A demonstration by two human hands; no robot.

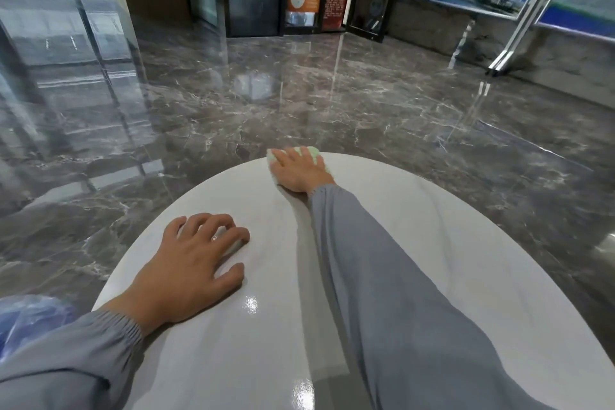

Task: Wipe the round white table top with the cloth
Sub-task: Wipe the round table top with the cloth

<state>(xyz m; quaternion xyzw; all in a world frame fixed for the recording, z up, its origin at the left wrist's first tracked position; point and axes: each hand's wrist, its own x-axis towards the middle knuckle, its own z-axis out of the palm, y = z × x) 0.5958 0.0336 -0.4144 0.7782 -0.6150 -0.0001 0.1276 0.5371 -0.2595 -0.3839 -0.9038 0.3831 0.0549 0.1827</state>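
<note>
Seemingly mid-wipe: right hand (299, 170), fingers spread flat, presses cloth (312, 153) at worktop (449, 243) far edge; left hand (196, 260) rests loose-fingered; wiped area indiscernible.

Surface (416, 226): round white top, glossy, faint grey streaks. Two bright glare spots on the near part. It fills the near half of the view, and its far rim curves across the middle.

Cloth (313, 154): small, pale green, bunched flat. It lies on the surface right at the far rim. Can't tell whether its far side overhangs the rim. Right hand (298, 170) lies palm-down on top with fingers spread and straight, covering most of the cloth. Green shows between the fingers, past the fingertips, and as a paler corner on the left. A thin strip shows along the hand's right side.
</note>
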